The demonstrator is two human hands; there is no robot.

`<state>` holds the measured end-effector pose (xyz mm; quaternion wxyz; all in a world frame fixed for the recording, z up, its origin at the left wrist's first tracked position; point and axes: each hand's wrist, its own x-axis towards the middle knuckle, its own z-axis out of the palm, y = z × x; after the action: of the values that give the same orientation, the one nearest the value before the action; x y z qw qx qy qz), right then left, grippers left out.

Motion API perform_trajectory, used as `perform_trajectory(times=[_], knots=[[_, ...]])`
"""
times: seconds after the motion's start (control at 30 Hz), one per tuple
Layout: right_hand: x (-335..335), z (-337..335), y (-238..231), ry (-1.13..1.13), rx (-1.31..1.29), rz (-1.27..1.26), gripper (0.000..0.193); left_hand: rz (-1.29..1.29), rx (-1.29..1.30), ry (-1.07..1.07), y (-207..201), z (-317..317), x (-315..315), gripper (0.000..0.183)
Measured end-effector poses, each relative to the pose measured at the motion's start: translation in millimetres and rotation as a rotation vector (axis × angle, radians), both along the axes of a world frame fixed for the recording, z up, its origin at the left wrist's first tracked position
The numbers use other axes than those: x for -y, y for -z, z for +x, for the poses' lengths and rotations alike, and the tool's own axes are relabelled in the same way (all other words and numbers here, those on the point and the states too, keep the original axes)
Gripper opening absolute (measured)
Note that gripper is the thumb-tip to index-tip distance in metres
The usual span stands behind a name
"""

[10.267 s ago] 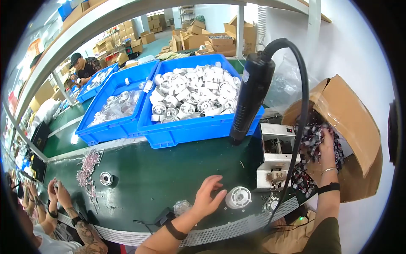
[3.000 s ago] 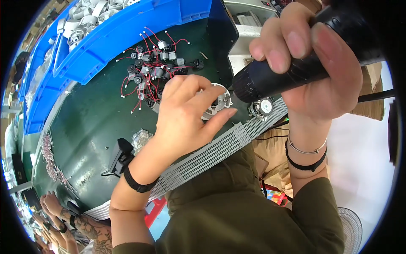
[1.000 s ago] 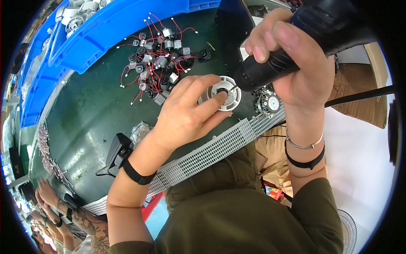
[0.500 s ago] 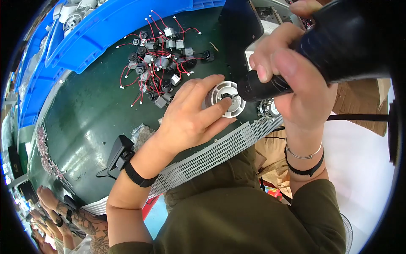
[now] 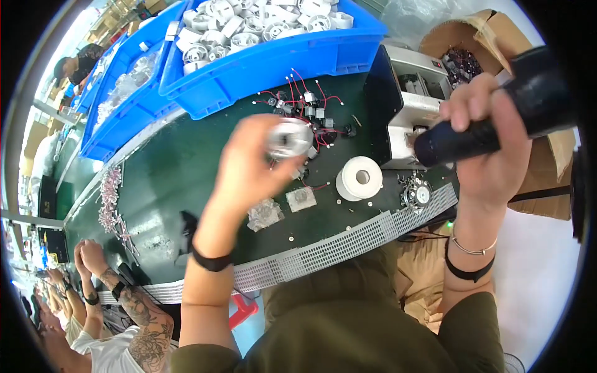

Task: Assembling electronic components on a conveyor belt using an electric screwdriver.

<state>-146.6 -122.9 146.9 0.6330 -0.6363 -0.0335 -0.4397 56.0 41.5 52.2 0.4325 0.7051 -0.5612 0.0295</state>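
My left hand (image 5: 249,165) is closed around a round whitish plastic housing (image 5: 290,138); both are blurred by motion. It is raised over the table, near a pile of small grey motors with red wires (image 5: 311,112). In my right hand (image 5: 488,133) is a black electric screwdriver (image 5: 463,142), its narrow end pointing left; the tip's detail cannot be made out. Between my hands a white roll (image 5: 359,179) with a hole in its middle stands on the green table. A small round metal speaker-like part (image 5: 416,191) lies below the screwdriver.
A blue bin (image 5: 267,68) of white plastic parts stands at the back. A white-and-black machine (image 5: 404,118) and a cardboard box (image 5: 491,37) are on the right. A perforated strip (image 5: 336,242) lines the near edge. A co-worker's tattooed arm (image 5: 140,311) is at lower left.
My left hand has lifted the housing off the white roll and moved it left, away from the screwdriver. The screwdriver has moved right. The view has shifted, showing more of the blue bins.
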Motion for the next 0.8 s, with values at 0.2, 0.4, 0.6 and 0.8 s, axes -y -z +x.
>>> perform_trajectory(times=[0.2, 0.4, 0.6, 0.8], knots=[[-3, 10, 23, 0.187, -0.195, 0.089, 0.057, 0.442, 0.082, -0.279, 19, 95, -55, 0.04], [3, 27, 26, 0.251, -0.264, -0.002, 0.056, 0.25, 0.342, -0.275, 5, 80, 20, 0.023], [5, 42, 34, 0.279, -0.268, -0.04, 0.053, 0.202, 0.227, -0.18, 26, 111, 60, 0.015], [-8, 54, 50, 0.595, -0.023, -0.033, 0.053, 0.126, 0.096, -0.202, -3, 99, 58, 0.014]])
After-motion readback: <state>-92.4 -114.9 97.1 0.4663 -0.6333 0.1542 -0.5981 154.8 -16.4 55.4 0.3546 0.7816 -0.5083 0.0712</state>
